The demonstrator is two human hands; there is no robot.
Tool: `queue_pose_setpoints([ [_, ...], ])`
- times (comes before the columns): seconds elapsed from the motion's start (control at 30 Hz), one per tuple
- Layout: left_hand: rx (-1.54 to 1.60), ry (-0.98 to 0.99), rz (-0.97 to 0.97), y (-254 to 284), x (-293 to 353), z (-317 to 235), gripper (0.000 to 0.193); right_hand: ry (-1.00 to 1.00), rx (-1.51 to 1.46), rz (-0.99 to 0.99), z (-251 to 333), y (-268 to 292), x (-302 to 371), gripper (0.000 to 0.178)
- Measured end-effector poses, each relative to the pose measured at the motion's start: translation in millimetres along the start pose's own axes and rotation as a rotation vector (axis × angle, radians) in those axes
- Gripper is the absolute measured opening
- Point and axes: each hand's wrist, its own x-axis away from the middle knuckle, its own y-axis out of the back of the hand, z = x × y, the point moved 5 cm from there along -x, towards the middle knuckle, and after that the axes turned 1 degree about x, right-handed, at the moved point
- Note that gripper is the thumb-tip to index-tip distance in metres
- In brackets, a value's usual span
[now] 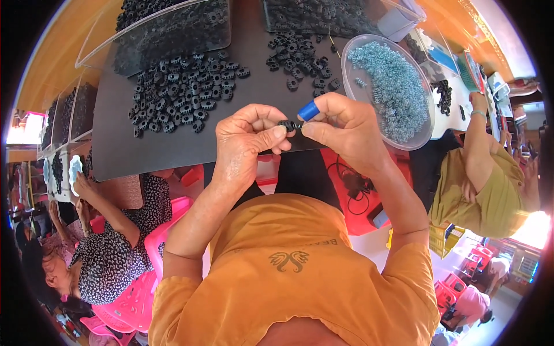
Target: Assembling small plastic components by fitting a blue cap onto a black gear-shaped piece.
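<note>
Just past the table's near edge, both hands meet at chest height. Between its thumb and fingers, my left hand (245, 135) pinches a small black plastic piece (285, 124). My right hand (346, 124) has a blue finger cover (309, 111) on one finger. Its thumb and fingertip close on a small metal spring (297, 125), which touches the black piece; the fingertips partly hide it. Beyond my right hand stands a round clear tub (428, 124) with many small silvery-blue springs (389, 83).
A wide pile of black pieces (179, 92) lies on the dark table (259, 75), with a smaller pile (294, 55) farther right. Clear bins (222, 23) of black pieces stand behind. People sit at left (109, 259) and right (485, 190). A pink chair (135, 300) is at left.
</note>
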Motion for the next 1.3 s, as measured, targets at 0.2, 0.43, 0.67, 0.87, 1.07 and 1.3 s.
queue_pose_setpoints([
  [0.2, 0.000, 0.002, 0.000, 0.3, -0.8, 0.6, 0.014, 0.004, 0.007, 0.022, -1.0, -0.4, -1.0, 0.015],
  [0.43, 0.014, 0.016, 0.022, -1.1, 0.5, 1.7, 0.015, -0.003, -0.057, 0.026, 0.9, -2.1, -3.3, 0.015],
  [0.67, -0.025, -0.005, 0.009, 1.1, 2.8, 2.0, 0.015, -0.012, -0.005, 0.042, 1.6, -4.2, -5.0, 0.015],
  [0.87, 0.007, -0.035, -0.004, 0.2, 6.8, 0.1, 0.015, 0.047, -0.030, -0.018, 7.7, -12.6, -7.1, 0.011],
  [1.07, 0.064, -0.046, -0.027, 5.7, 7.7, -1.7, 0.017, -0.164, -0.089, 0.067, 7.3, -19.0, -15.5, 0.012],
  [1.3, 0.134, -0.072, -0.061, 17.3, 6.1, -9.4, 0.015, 0.051, 0.088, -0.097, -4.3, -15.6, -40.0, 0.010],
])
